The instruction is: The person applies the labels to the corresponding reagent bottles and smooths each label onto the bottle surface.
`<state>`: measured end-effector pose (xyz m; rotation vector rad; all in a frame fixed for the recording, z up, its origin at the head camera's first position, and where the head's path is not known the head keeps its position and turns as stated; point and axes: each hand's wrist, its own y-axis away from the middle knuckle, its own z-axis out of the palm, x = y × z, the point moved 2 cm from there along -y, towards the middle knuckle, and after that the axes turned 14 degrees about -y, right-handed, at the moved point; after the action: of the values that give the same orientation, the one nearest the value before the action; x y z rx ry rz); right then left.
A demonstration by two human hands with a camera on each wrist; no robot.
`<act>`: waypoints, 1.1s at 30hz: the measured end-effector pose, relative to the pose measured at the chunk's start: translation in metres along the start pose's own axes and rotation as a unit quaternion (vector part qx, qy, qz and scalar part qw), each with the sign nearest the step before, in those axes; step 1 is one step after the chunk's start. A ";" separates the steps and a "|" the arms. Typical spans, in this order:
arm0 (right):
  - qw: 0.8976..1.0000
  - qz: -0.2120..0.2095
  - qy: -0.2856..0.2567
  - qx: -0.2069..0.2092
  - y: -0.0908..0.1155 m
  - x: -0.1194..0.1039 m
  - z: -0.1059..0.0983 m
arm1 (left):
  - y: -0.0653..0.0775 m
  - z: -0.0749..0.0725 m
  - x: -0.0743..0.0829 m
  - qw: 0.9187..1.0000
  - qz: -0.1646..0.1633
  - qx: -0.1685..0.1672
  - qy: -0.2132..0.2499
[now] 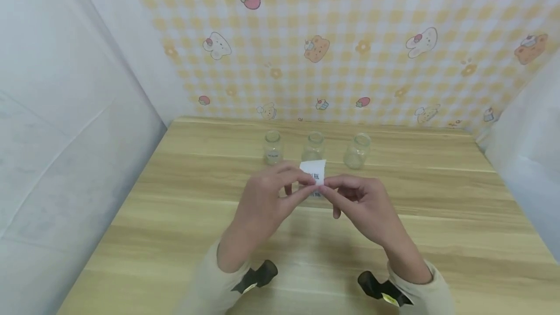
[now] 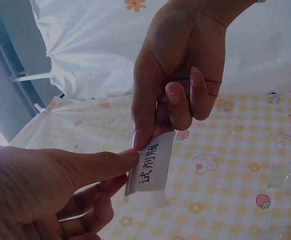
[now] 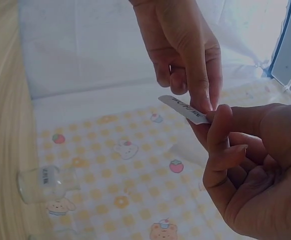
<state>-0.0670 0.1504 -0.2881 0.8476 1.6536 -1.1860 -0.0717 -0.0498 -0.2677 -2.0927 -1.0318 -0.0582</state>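
Above the table, both hands meet at a small white paper label [image 1: 313, 165] printed with black Chinese characters. My left hand [image 1: 271, 198] pinches its left edge between thumb and index finger. From the other side, my right hand [image 1: 365, 203] pinches the label's corner, its thumb tip close to the left thumb. In the left wrist view, the label [image 2: 153, 167] faces the camera, with a paler strip of paper below it. Seen from the right wrist, the label [image 3: 185, 107] is tilted nearly edge-on. The right hand's other fingers are bent in.
Behind the hands, a glass jar with a label [image 1: 273, 147], a middle glass jar [image 1: 314, 142] and a right glass jar [image 1: 358, 150] stand in a row on the wooden table [image 1: 175, 222]. A yellow checked cloth [image 1: 280, 57] hangs at the back.
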 end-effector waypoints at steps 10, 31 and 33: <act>0.999 -0.038 -0.023 -0.023 0.001 -0.003 -0.001 | -0.001 -0.002 -0.001 0.998 0.053 -0.001 0.021; 0.992 -0.100 -0.053 -0.054 0.003 -0.003 -0.001 | -0.003 0.000 -0.005 0.994 0.112 0.004 0.018; 0.993 -0.095 -0.050 -0.051 0.003 -0.003 -0.001 | -0.003 0.000 -0.005 0.993 0.119 0.005 0.016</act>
<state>-0.0636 0.1524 -0.2863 0.5683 1.7256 -1.2408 -0.0772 -0.0525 -0.2675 -2.1840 -0.7559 0.0336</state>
